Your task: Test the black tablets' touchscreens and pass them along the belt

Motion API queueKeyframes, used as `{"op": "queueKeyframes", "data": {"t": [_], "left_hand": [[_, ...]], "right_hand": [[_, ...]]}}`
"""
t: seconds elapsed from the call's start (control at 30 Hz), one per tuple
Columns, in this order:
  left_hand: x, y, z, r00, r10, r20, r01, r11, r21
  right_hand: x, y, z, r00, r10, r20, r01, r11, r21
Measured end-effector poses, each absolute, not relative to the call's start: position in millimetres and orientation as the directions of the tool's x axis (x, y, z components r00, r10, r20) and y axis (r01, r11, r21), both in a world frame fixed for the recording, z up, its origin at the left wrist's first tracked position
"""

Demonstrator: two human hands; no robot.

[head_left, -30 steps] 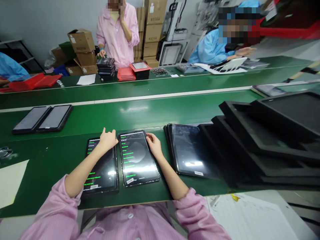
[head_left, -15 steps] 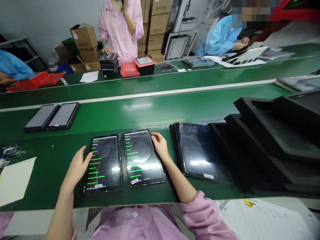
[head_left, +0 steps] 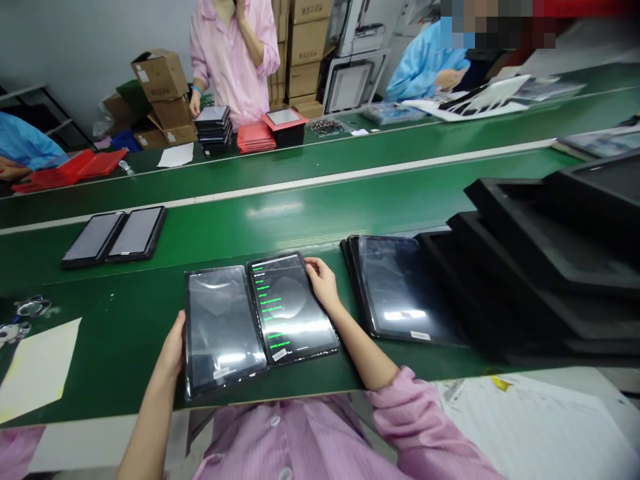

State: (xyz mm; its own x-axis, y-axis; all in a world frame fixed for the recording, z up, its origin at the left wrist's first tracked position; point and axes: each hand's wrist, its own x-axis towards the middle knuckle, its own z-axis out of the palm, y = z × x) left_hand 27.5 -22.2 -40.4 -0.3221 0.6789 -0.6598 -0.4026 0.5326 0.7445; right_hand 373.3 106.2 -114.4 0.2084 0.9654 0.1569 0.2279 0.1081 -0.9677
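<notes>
Two black tablets lie side by side on the green bench in front of me. My left hand (head_left: 174,350) grips the left edge of the left tablet (head_left: 223,328), whose screen is dark and whose near end is raised toward me. The right tablet (head_left: 290,307) shows lines of green text. My right hand (head_left: 323,280) rests on that tablet's upper right edge, fingers curled on the rim. A further dark tablet (head_left: 395,288) lies to the right on a small stack.
Stacked black foam trays (head_left: 550,267) fill the right side. Two more tablets (head_left: 115,235) lie on the green conveyor belt (head_left: 310,213) at left. White paper sheets sit at lower left (head_left: 35,370) and lower right (head_left: 540,427). Other people work across the belt among cardboard boxes (head_left: 160,77).
The left tablet's green text has gone dark. My left hand moved from its top to its left edge and lifted its near end. My right hand has stayed on the right tablet.
</notes>
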Motion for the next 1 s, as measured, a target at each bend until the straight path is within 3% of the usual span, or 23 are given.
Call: {"op": "queueKeyframes", "data": {"t": [0.1,0.23,0.3,0.43,0.57,0.7,0.8,0.9,1.0], "left_hand": [[37,-19,-44,-0.442,0.663,-0.604,-0.379,0.473,0.796],[21,-18,-41,-0.573,0.757,-0.314,-0.169,0.266,0.949],[13,-18,-34,-0.581,0.769,-0.267,-0.137,0.231,0.963],[39,-12,-26,-0.570,0.764,-0.304,-0.218,0.216,0.952],[111,2,-35,-0.460,0.849,-0.261,-0.294,0.131,0.947],[162,16,-52,-0.357,0.929,-0.100,-0.147,0.050,0.988],[172,11,-63,-0.329,0.944,-0.010,0.045,0.026,0.999],[172,-12,-73,-0.266,0.958,-0.112,0.033,0.125,0.992],[174,-41,-83,-0.130,0.947,-0.294,-0.129,0.278,0.952]], "right_hand": [[373,106,-114,0.201,0.968,0.153,0.245,0.101,-0.964],[373,107,-114,0.188,0.969,0.162,0.269,0.108,-0.957],[373,106,-109,0.191,0.967,0.172,0.285,0.113,-0.952],[368,88,-84,0.203,0.929,0.311,0.389,0.215,-0.896],[362,47,-65,-0.112,0.938,0.327,0.145,0.341,-0.929],[374,17,-66,-0.133,0.943,0.306,0.053,0.315,-0.948],[390,3,-60,-0.045,0.943,0.329,0.232,0.330,-0.915],[404,-21,-50,0.058,0.929,0.364,0.461,0.299,-0.835],[416,-60,-55,0.074,0.964,0.256,0.481,0.190,-0.856]]}}
